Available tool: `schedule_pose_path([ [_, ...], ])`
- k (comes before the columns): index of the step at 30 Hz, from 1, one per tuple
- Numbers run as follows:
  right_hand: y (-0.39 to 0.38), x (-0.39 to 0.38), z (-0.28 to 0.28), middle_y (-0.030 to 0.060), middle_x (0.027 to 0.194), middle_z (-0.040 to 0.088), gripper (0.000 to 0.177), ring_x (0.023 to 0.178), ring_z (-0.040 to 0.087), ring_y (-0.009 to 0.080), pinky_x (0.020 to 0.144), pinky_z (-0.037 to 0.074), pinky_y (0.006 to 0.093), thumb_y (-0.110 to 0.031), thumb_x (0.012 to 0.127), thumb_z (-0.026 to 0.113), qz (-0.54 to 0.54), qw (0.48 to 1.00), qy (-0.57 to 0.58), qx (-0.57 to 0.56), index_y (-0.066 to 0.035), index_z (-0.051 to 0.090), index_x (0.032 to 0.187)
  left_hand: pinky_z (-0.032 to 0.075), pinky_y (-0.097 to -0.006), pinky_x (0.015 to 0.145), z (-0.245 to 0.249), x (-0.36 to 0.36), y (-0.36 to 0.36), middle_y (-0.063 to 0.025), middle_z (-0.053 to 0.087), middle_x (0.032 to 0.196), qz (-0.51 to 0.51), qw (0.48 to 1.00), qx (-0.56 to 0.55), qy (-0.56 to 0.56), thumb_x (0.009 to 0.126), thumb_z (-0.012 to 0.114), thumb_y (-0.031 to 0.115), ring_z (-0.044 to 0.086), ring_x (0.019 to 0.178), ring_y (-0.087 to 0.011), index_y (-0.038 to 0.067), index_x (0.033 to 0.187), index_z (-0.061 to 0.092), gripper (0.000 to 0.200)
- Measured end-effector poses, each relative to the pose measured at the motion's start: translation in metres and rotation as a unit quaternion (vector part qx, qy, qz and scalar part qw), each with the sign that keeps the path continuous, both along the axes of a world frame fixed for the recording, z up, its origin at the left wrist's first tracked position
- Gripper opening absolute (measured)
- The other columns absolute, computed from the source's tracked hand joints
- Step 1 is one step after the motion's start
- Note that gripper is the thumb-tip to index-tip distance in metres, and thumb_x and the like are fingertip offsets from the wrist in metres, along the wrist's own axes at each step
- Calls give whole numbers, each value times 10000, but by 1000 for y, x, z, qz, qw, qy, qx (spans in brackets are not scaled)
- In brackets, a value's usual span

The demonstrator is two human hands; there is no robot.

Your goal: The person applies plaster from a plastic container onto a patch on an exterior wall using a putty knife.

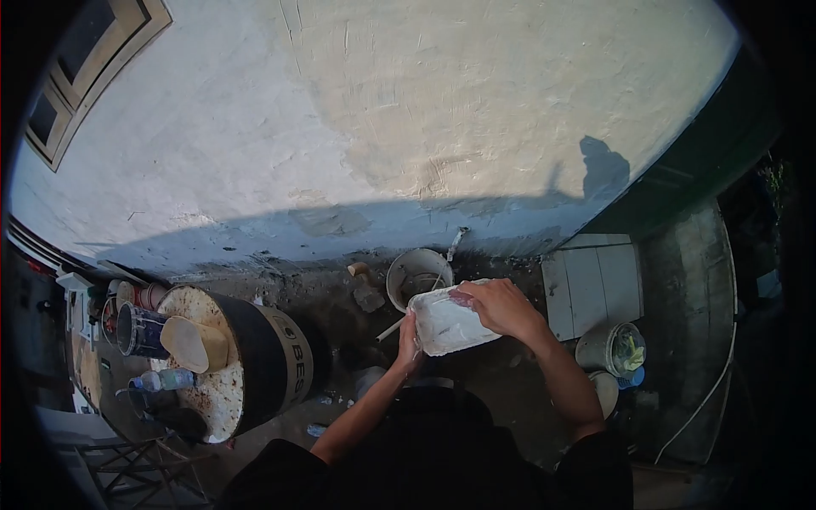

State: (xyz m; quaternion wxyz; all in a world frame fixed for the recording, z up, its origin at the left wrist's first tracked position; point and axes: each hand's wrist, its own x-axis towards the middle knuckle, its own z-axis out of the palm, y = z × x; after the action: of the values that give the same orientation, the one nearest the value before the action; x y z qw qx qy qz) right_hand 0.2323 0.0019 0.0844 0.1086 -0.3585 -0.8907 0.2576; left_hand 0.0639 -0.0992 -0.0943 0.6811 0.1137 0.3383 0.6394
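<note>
A white rectangular tray (449, 327), smeared with pale paste, is held in front of my body. My left hand (409, 338) grips its left side, the fingers pressed along the edge. Over the tray's upper right part, my right hand (501, 308) is closed on something pinkish that is too small to name. A round white bucket (396, 285) stands just beyond the tray, near the wall. A thin pale stick (390, 330) shows left of my left hand.
A rusty-topped drum (225, 399) at the left bears a beige container (194, 344), a plastic bottle (166, 380) and a dark bucket (140, 330). At the right are white panels (592, 289) and a bucket with green matter (595, 347). The plastered wall (408, 110) rises ahead.
</note>
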Motion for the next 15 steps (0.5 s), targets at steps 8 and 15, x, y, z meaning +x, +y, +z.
schedule_pose_path([
  [8, -4, 4, 5, 195, 760, 629, 273, 746, 609, 386, 702, 482, 461, -22, 791, 565, 67, 996, -67, -5, -93, 628, 1046, 395, -335, 979, -6, 11, -7, -77, 535, 1187, -6, 1000, 13, 21, 997, 351, 426, 521, 1105, -180, 45, 1248, 457, 469],
  [15, -5, -6, -1, 205, 737, 626, 268, 700, 609, 381, 681, 487, 456, -24, 782, 569, 98, 993, -58, 34, -82, 638, 1034, 345, -312, 1003, -12, 8, -13, -69, 512, 1218, 6, 998, 10, 64, 998, 346, 436, 470, 1141, -153, 29, 1272, 445, 501],
])
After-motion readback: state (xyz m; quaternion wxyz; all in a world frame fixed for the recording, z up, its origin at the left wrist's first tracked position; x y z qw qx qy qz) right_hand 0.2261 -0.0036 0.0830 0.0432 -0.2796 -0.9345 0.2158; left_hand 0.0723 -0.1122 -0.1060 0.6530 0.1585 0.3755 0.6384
